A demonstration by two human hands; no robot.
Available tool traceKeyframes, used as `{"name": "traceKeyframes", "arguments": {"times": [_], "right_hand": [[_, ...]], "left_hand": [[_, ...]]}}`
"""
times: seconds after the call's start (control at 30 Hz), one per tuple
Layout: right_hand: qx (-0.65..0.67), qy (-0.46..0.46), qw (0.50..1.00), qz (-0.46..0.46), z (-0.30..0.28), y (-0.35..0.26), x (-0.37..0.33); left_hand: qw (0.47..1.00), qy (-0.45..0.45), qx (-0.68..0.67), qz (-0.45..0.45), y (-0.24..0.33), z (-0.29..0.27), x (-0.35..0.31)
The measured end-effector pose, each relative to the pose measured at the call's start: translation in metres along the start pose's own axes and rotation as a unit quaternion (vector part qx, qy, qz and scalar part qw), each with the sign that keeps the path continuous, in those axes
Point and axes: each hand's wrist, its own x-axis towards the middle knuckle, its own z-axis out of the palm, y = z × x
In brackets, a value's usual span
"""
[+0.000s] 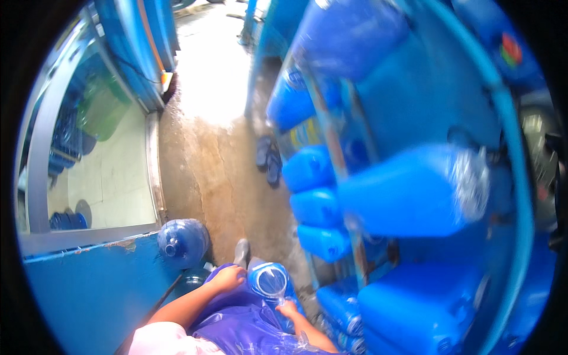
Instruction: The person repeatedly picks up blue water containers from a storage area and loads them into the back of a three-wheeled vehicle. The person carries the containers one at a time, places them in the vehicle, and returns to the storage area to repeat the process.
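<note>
Below me stands a blue water container (258, 273) with a wide round white-rimmed cap (271, 283) on top. At its near right side, my right hand (287, 308) is closed on the container's edge, where some clear plastic shows. My left hand (228, 277) is just left of the container, over the purple plastic apron (236, 316) on my lap. Its fingers are loosely bent, with nothing visible in them. The lower part of the container is hidden by the apron and my right arm.
A large round clear-blue bottle (184, 242) stands at the left by the blue wall (100, 290). To the right, a rack (334, 139) carries several blue containers (316, 207), one plastic-wrapped (414, 189). Dark slippers (269, 160) lie on the wet concrete floor (207, 165). A window frame (44, 148) is at left.
</note>
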Motion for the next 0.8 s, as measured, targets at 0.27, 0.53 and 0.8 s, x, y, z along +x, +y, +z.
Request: {"name": "traceKeyframes", "arguments": {"times": [0.27,0.53,0.8], "right_hand": [[-0.022,0.097,0.994,0.051,-0.077,-0.077,0.059],[-0.010,0.056,0.997,0.042,-0.192,-0.190,0.101],[-0.070,0.017,0.997,0.022,-0.271,-0.315,0.173]], "left_hand": [[0.973,0.221,-0.043,-0.046,-0.045,-0.126,-0.032],[0.972,0.229,-0.044,0.011,-0.041,-0.238,0.040],[0.954,0.264,-0.052,-0.130,-0.094,-0.374,0.080]]}}
